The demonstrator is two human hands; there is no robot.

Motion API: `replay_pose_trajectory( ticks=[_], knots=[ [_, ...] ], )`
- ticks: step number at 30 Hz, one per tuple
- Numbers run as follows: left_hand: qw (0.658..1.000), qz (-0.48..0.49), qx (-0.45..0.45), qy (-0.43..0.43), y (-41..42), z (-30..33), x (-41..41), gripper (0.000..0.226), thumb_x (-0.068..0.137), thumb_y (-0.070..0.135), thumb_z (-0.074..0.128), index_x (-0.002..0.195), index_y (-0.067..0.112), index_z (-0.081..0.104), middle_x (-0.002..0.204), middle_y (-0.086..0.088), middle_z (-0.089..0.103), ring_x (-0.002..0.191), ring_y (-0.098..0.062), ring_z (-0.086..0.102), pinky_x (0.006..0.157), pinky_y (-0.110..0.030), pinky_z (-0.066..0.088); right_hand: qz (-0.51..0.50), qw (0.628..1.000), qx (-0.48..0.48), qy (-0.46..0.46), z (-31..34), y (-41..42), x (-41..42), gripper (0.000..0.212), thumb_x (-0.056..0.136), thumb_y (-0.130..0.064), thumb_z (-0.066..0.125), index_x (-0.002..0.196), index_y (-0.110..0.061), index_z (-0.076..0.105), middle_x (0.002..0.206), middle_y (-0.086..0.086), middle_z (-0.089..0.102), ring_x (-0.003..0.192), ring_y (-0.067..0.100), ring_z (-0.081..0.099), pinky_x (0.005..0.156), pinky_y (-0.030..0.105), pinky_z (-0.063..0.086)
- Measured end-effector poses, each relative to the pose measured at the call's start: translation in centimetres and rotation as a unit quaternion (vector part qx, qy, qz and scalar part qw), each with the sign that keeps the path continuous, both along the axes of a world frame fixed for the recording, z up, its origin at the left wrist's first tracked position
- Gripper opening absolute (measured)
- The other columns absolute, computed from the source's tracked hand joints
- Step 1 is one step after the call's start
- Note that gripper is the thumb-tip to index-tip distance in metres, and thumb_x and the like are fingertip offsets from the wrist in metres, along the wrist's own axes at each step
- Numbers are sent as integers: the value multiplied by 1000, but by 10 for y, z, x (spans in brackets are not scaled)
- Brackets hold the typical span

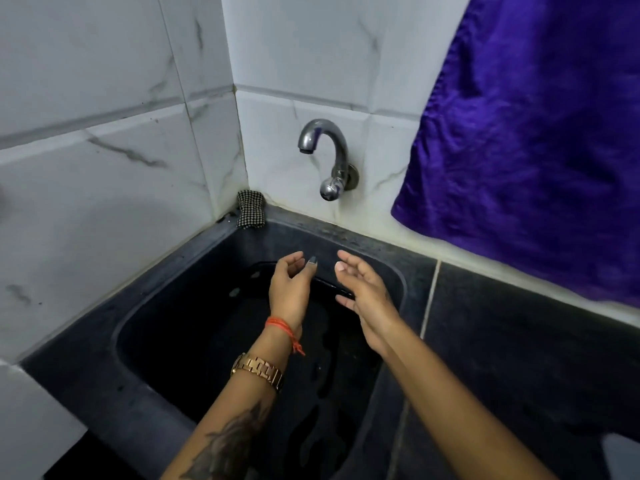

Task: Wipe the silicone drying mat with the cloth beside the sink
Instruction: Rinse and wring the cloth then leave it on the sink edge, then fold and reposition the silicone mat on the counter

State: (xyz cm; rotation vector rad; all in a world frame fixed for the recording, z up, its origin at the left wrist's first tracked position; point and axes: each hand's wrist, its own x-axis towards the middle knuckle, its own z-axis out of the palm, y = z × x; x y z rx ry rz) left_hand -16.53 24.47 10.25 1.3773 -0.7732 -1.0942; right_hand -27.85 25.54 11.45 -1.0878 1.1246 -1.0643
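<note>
A black silicone mat (221, 327) lies in the dark sink (194, 258), hard to tell apart from the basin; its raised edge shows between my hands. A small black-and-white checked cloth (250, 209) sits on the sink's back left corner against the tiles. My left hand (290, 289) hovers over the mat with loosely curled fingers and holds nothing. My right hand (367, 296) is beside it, palm turned left, fingers relaxed, its lower fingers close to the mat's edge; whether they touch it I cannot tell.
A chrome tap (329, 157) juts from the tiled wall above the sink's back rim. A large purple cloth (533, 140) hangs on the wall at the right over the dark counter (512, 358). Marble-look tiles close in the left side.
</note>
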Motion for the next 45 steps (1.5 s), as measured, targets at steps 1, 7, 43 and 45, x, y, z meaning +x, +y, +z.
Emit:
replay_pose_trajectory(
  ticks=[1,7,43,45],
  knots=[
    [1000,-9,-1,-1,12,0,-8,29,87,19,60,115,21,54,121,-2,58,113,-15,54,103,-42,41,-6,1000,1,-2,-1,13,-9,38,92,-26,55,130,-24,50,132,-3,51,108,-1,50,104,40,40],
    [998,-60,-10,-13,72,-3,-65,27,87,20,61,113,23,54,120,0,59,111,-12,54,100,-37,42,-49,999,5,-22,-9,81,-66,33,92,-24,55,125,-26,54,116,-15,56,106,-2,52,100,36,42],
    [921,-315,-3,-229,320,-89,-410,39,86,23,61,123,18,50,129,-11,51,112,-26,53,98,-42,43,-469,875,77,-95,-86,403,-453,20,93,-21,53,113,-21,56,120,-2,56,112,13,51,89,34,45],
    [916,-316,-9,-246,320,-90,-414,41,86,24,61,125,16,50,130,-12,49,114,-27,52,99,-42,43,-487,867,74,-72,-88,411,-469,21,93,-19,53,114,-21,55,119,-3,55,114,14,50,93,36,43]
  ],
)
